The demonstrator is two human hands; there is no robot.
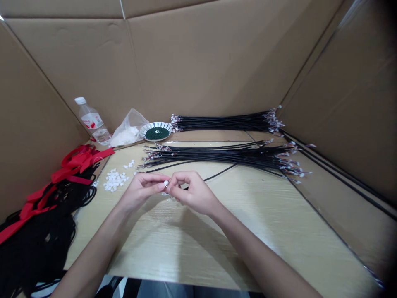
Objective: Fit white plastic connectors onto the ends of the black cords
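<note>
In the middle of the head view my two hands meet above the wooden tabletop. My left hand point(148, 186) pinches a small white plastic connector point(166, 183) between thumb and forefinger. Close against it, my right hand point(191, 191) is closed on the end of a black cable point(221, 171), which runs off behind the hand to the upper right. Thin wires at the cable's end show only faintly between the fingertips; whether they sit in the connector I cannot tell. Loose white connectors point(114, 180) lie in a small pile left of my left hand.
Behind my hands lies a bundle of black cables point(217, 155), with a second bundle point(223, 123) farther back. A plate of green bits point(156, 133), a plastic bag point(128, 130) and a bottle point(93, 120) stand back left. Red ribbons point(74, 163) and black cords point(40, 244) cover the left edge. Cardboard walls surround the table.
</note>
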